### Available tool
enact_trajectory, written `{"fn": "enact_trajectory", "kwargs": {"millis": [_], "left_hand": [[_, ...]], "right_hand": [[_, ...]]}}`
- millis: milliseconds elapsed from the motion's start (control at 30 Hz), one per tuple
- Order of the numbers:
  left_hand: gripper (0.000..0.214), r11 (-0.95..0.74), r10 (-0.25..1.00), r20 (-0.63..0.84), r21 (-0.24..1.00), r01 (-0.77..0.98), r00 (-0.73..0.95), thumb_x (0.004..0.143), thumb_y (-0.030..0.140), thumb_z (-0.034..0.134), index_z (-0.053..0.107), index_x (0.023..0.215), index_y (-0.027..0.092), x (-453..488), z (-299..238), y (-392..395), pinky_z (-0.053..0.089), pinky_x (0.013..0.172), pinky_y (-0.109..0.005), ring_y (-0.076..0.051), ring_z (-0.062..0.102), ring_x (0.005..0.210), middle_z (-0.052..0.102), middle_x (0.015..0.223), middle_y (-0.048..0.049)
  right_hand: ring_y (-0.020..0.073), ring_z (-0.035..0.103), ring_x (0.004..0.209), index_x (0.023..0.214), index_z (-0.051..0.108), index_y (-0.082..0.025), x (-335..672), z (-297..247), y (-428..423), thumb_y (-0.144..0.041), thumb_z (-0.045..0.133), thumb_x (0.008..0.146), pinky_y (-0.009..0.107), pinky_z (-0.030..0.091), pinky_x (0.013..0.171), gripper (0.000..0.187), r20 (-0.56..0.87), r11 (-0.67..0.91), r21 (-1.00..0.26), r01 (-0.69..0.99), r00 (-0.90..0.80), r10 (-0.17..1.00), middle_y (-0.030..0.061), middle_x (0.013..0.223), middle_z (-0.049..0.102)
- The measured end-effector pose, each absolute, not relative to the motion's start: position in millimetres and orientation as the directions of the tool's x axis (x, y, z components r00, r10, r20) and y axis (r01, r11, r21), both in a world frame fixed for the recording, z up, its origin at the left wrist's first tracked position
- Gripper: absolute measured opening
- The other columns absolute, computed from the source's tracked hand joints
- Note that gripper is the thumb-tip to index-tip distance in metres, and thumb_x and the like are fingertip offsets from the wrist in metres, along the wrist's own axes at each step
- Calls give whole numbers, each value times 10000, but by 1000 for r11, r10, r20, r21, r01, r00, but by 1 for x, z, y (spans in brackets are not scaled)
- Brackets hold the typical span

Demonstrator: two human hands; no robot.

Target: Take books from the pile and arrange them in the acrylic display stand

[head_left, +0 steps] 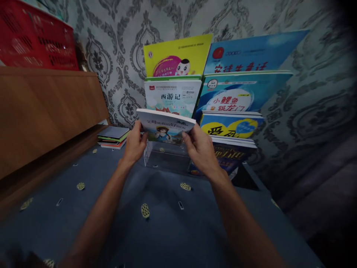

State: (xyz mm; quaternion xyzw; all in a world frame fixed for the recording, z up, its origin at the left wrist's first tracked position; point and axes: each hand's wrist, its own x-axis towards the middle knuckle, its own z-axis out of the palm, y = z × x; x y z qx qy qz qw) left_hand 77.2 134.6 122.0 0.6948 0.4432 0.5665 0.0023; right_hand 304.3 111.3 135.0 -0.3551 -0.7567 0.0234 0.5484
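Between my two hands is a thin paperback book, its cover with a drawn figure in a hat facing me and tilted back. My left hand grips its left edge, thumb in front. On the right edge my right hand holds it the same way. The book is over the front of a clear tiered book rack. Behind it in the rack stand a white book and a yellow book. Whether the held book touches the rack I cannot tell.
In the rack's right column stand several books, among them a blue book, a teal book and a dark book. A small stack of books lies at left on the patterned blue cloth. A red basket sits on a wooden cabinet.
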Motion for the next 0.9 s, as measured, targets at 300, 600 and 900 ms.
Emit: {"fn": "enact_trajectory", "kwargs": {"millis": [300, 600, 900], "left_hand": [[148, -575, 638, 769, 503, 645, -31, 834, 139, 538, 464, 917, 237, 77, 113, 142, 479, 716, -338, -222, 647, 810, 645, 836, -23], [137, -586, 629, 776, 515, 626, -50, 831, 159, 537, 465, 910, 245, 77, 101, 152, 484, 717, -328, -213, 651, 818, 650, 838, -24], [129, -532, 686, 725, 557, 638, -62, 815, 179, 531, 455, 898, 242, 76, 92, 158, 483, 748, -345, -241, 633, 845, 623, 847, -36]], "right_hand": [[209, 568, 708, 1053, 544, -226, 303, 128, 119, -291, 449, 967, 369, 445, 653, 143, 794, 734, -429, 527, -167, 585, 30, 810, 619], [232, 606, 788, 1147, 550, -222, 301, 120, 125, -280, 440, 969, 399, 481, 703, 218, 771, 722, -461, 516, -171, 613, 60, 882, 657], [235, 628, 756, 1116, 540, -204, 299, 110, 133, -249, 430, 957, 400, 506, 708, 198, 751, 718, -480, 504, -187, 633, 71, 879, 675]]}}
